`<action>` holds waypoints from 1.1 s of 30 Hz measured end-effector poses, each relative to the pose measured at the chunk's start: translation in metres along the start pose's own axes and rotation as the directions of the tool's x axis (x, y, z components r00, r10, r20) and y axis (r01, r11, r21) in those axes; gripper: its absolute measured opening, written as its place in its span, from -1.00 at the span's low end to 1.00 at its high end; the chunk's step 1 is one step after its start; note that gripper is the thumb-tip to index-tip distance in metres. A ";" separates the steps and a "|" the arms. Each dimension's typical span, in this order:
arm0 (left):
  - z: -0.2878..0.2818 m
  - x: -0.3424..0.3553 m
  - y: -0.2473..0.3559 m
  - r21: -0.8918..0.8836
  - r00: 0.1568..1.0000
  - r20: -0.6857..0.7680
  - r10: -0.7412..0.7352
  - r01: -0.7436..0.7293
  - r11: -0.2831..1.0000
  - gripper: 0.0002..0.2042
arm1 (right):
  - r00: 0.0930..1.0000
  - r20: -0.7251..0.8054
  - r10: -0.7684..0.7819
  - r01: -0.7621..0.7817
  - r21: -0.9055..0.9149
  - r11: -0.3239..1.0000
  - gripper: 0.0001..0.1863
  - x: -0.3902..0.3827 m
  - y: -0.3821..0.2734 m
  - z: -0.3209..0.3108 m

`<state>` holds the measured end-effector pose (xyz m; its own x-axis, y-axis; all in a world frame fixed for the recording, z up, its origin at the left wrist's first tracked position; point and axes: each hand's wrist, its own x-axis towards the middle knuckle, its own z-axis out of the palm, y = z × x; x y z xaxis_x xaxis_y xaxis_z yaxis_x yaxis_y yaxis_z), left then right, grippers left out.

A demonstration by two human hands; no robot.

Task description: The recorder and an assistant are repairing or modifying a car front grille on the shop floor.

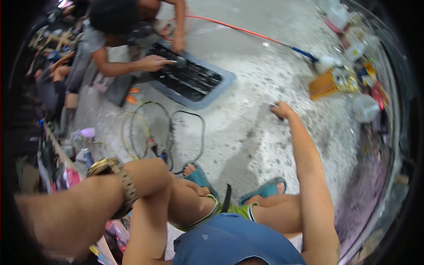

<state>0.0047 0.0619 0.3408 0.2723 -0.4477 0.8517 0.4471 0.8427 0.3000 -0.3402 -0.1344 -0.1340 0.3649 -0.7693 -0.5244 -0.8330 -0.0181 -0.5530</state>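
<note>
My left hand (62,214) is a large, motion-blurred shape at the lower left, below a gold-coloured watch (104,168) on my wrist; its fingers cannot be made out. My right hand (281,110) reaches down to the speckled pale floor (247,141) with bent fingers around a small dark object (278,115), too indistinct to name. Left of it, a co-worker (115,17) bends over a black panel with a grey-blue border (212,101), one hand (152,64) gripping a small tool (176,62) on it and the other (179,42) at its far edge.
Looped cords (198,119) lie by my sandalled foot (196,174). An orange hose (238,27) crosses the back. A yellow can (327,86), plastic jugs (366,108) and bottles line the right edge. Clutter and another seated person (53,88) are at the left.
</note>
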 end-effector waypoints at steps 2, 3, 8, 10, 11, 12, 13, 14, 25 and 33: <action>-0.031 0.017 0.037 0.022 0.993 0.102 0.053 -0.055 0.998 -0.58 | 0.998 0.030 0.062 -0.063 0.046 0.997 -0.51 -0.004 -0.013 -0.001; -0.026 0.016 0.006 0.002 0.986 0.146 0.084 -0.085 0.996 -0.57 | 0.998 -0.054 -0.037 0.035 -0.041 0.999 -0.49 0.000 0.004 0.000; -0.022 0.036 -0.071 -0.131 0.741 0.531 -0.412 0.552 0.824 -0.53 | 0.999 -0.027 -0.030 0.029 -0.029 0.999 -0.51 0.000 0.010 0.006; -0.047 0.022 -0.132 -0.147 0.856 0.329 -0.398 0.463 0.874 -0.33 | 0.999 -0.043 0.028 -0.028 0.007 1.000 -0.49 -0.006 0.003 0.002; -0.029 0.004 -0.139 0.132 0.855 0.293 -0.427 0.406 0.904 -0.61 | 0.999 -0.005 0.054 -0.054 -0.013 0.998 -0.51 -0.010 -0.004 -0.002; -0.030 -0.005 -0.149 0.387 0.721 0.353 -0.596 0.467 0.795 -0.56 | 0.999 -0.005 0.040 -0.040 -0.024 0.999 -0.51 -0.008 -0.008 -0.003; -0.012 -0.026 -0.160 0.461 0.661 0.254 -0.706 0.559 0.689 -0.58 | 1.000 -0.013 0.028 -0.029 -0.027 0.999 -0.47 -0.002 -0.007 0.001; -0.002 -0.052 -0.174 0.529 0.619 0.313 -0.720 0.516 0.673 -0.60 | 1.000 -0.022 0.022 -0.022 -0.030 0.999 -0.44 0.006 0.000 0.006; -0.049 -0.280 -0.236 0.655 0.047 0.519 -0.853 -0.663 0.362 -0.91 | 0.971 -0.116 -0.209 0.200 -0.082 0.976 -0.62 0.014 0.001 0.003; -0.019 -0.288 -0.241 0.553 -0.005 0.616 -0.788 -0.709 0.437 -0.89 | 0.949 -0.309 0.067 -0.050 0.061 0.997 -0.42 -0.044 -0.040 -0.045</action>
<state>-0.1654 -0.0181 0.0147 -0.8782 -0.4777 0.0242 -0.4694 0.8510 -0.2355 -0.3416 -0.1282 -0.0594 0.1620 -0.9285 -0.3341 -0.8233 0.0594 -0.5644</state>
